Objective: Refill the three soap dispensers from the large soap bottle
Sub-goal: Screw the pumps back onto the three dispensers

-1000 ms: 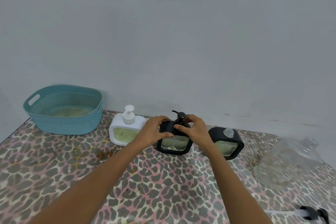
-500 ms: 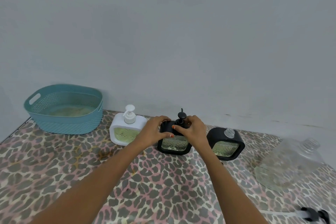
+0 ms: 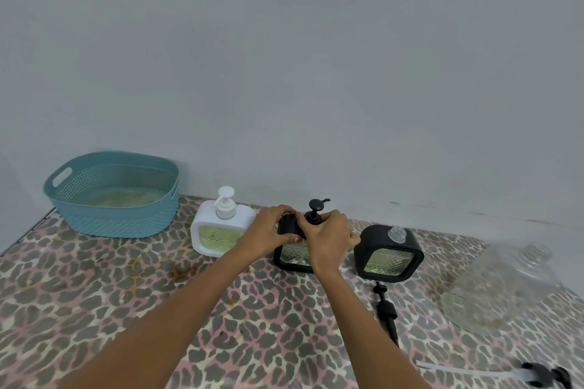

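Observation:
Three soap dispensers stand in a row near the wall. The white dispenser (image 3: 221, 230) on the left has its pump on. My left hand (image 3: 270, 230) grips the top left of the middle black dispenser (image 3: 292, 257). My right hand (image 3: 328, 238) holds the collar of its black pump (image 3: 316, 210). The right black dispenser (image 3: 388, 253) has an open threaded neck, and its loose black pump (image 3: 386, 309) lies in front. The large clear soap bottle (image 3: 502, 284) lies on its side at the right, uncapped.
A teal perforated basket (image 3: 113, 196) sits at the back left of the leopard-print tablecloth (image 3: 126, 309). A second pump with a clear tube (image 3: 518, 371) lies at the lower right edge. The grey wall stands close behind the dispensers.
The pump nozzle on the middle dispenser has turned from pointing left to pointing right. My right hand has shifted round the collar. The left hand keeps its hold.

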Tool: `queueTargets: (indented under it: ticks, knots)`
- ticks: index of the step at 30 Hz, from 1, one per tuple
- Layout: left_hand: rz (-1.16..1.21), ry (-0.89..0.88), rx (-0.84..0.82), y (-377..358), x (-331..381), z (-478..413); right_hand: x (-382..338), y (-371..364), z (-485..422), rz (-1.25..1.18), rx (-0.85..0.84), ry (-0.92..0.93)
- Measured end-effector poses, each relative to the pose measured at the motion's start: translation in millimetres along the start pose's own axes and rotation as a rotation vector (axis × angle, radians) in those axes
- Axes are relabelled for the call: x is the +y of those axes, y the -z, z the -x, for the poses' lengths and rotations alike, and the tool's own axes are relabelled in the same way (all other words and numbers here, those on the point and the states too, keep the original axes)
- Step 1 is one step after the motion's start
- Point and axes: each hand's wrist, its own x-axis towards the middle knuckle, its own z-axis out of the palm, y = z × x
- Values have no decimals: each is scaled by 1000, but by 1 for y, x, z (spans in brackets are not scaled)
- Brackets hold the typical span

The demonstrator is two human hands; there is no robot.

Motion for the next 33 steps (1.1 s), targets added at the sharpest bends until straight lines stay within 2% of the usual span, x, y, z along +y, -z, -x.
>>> queueTargets:
  ticks: [7, 14, 22, 28, 33]
  knots:
    - [5, 20, -11, 1, 3, 3, -3, 11, 7, 81, -11, 33]
    - [-25, 58, -3, 4, 14, 15, 8, 32, 13, -60, -149, 90]
    - [-49, 31, 60, 11, 40, 31, 27, 73, 16, -141, -166, 150]
    - [1, -8, 16, -13, 65, 36, 63, 106, 13, -106, -170, 50]
    - [-22, -50, -83, -52, 85, 29, 107, 131, 11, -50, -179, -72]
